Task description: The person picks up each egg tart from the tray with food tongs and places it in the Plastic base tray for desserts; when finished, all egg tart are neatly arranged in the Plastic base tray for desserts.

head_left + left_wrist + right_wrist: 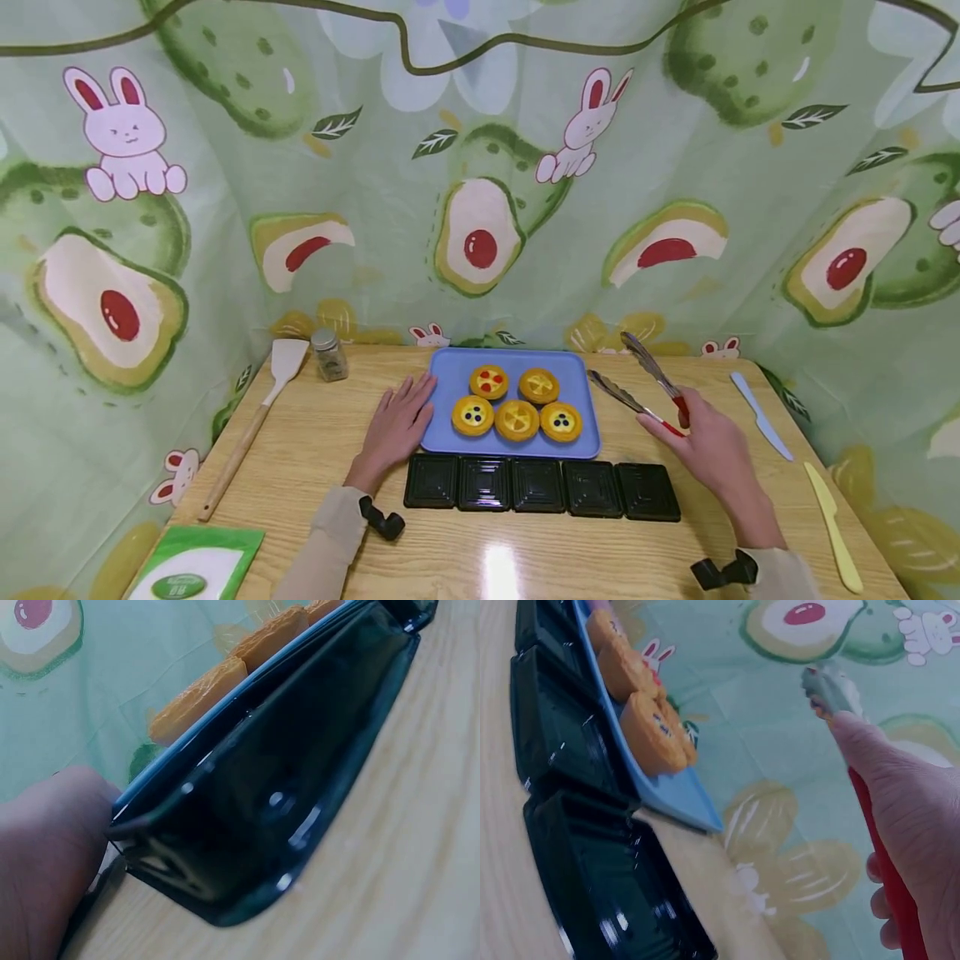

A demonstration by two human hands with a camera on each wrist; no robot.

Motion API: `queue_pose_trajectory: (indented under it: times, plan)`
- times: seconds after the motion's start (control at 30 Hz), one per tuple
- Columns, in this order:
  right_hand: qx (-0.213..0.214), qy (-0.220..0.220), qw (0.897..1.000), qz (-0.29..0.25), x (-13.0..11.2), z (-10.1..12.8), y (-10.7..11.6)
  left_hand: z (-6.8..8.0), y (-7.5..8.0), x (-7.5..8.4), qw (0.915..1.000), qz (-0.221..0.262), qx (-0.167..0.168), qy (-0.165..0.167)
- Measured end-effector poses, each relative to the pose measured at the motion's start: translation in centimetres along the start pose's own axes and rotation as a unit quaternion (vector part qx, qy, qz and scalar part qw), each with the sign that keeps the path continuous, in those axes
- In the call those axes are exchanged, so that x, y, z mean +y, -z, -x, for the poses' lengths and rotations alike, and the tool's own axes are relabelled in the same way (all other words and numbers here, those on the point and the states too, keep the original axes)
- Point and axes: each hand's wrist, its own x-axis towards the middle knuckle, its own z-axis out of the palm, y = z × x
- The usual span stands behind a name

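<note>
Two hands out: left hand (397, 427) flat, grip relaxed, against tray (442, 392); right hand (708, 446) grip clamped on tongs (648, 387).

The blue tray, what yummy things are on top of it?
Five little tarts sit on the blue tray. The tray floor beneath them stays covered.

The left hand (395, 429) lies flat, palm down, fingers straight and spread. The right hand (708, 446) is raised, fingers curled in a grip, forearm angled inward.
</note>
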Motion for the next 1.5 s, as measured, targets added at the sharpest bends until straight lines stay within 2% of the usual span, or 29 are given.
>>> queue_pose_trajectory:
  times: [0.13, 0.33, 0.57, 0.77, 0.97, 1.27, 1.5]
  plan:
    - [-0.018, 0.016, 1.0, -0.003, -0.8, -0.2, -0.1, -0.1, 0.2, 0.2, 1.0, -0.003, -0.004, 0.0]
    - [-0.082, 0.016, 0.997, -0.005, -1.6, -0.1, -0.7, 0.0, 0.6, 0.4, 1.0, -0.006, 0.0, -0.001]
    - [-0.123, 0.03, 0.992, 0.008, -1.2, 0.6, -2.2, 0.0, 0.4, 0.4, 0.9999, -0.009, -0.012, -0.002]
    - [-0.16, 0.023, 0.987, 0.004, -0.5, 0.9, -3.4, -0.1, 0.3, 0.6, 0.9997, -0.008, -0.025, 0.004]
    - [-0.164, 0.025, 0.986, 0.005, -0.2, 1.0, -3.8, -0.1, 0.2, 0.5, 0.9998, -0.008, -0.018, 0.001]
    - [-0.177, 0.039, 0.983, 0.012, -0.2, 0.9, -4.1, -0.1, 0.4, 0.3, 0.9992, -0.012, -0.034, 0.016]
    - [-0.186, 0.036, 0.982, 0.023, -0.5, 0.6, -4.2, 0.0, 0.8, 0.5, 0.9994, -0.025, -0.024, 0.007]
